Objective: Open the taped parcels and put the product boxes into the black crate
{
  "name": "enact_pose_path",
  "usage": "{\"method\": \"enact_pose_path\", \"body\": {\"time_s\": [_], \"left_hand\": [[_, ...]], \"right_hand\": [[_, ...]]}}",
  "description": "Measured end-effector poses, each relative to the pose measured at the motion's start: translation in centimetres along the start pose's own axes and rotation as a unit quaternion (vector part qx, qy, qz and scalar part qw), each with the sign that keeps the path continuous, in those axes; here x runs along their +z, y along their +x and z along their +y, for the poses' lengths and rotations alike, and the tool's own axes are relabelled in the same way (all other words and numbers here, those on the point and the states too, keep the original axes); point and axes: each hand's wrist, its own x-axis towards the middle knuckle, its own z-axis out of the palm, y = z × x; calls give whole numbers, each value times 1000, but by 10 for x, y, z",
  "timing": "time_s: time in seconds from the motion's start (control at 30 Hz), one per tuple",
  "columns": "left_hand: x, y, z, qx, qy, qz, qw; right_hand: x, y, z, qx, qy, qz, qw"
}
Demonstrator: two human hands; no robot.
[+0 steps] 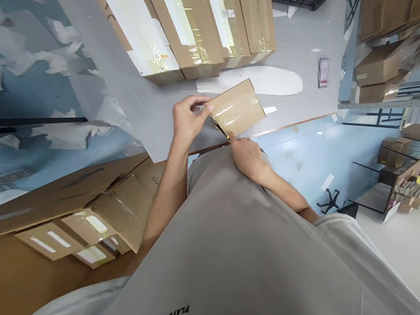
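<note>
A small cardboard box, wrapped in clear tape, is held up just above the near edge of the grey worktop. Its left edge is pinched by the left hand, with the thumb and fingers closed on the cardboard. The right hand is set against the lower left corner of the box, its fingers curled narrow. A small yellow tip shows between that hand and the box, but what it belongs to cannot be told.

Beyond the box, a row of long taped cartons is laid on the worktop, and a white oval patch is seen just behind it. Below and to the left of the box, an open carton is filled with smaller taped packets. Well to the right of the box, shelves are stacked with cardboard.
</note>
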Motion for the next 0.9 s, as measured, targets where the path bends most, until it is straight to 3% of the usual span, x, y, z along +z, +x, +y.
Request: {"method": "enact_pose_path", "body": {"time_s": [0.23, 0.5, 0.6, 0.77, 0.9], "left_hand": [[4, -14, -2, -6, -14, 25, 1000], [1, -15, -5, -33, -36, 60, 997], [0, -16, 2, -43, -20, 69, 996], [2, -19, 19, -59, -1, 79, 995], [3, -18, 20, -60, 5, 81, 995]], "right_hand": [[-14, -8, 23, -33, 30, 21, 999], [-28, 34, 89, -60, 93, 58, 992], [-24, 44, 105, -115, 128, 58, 983], [-27, 55, 90, -250, 159, 32, 955], [-30, 68, 72, -251, 127, 24, 959]]}}
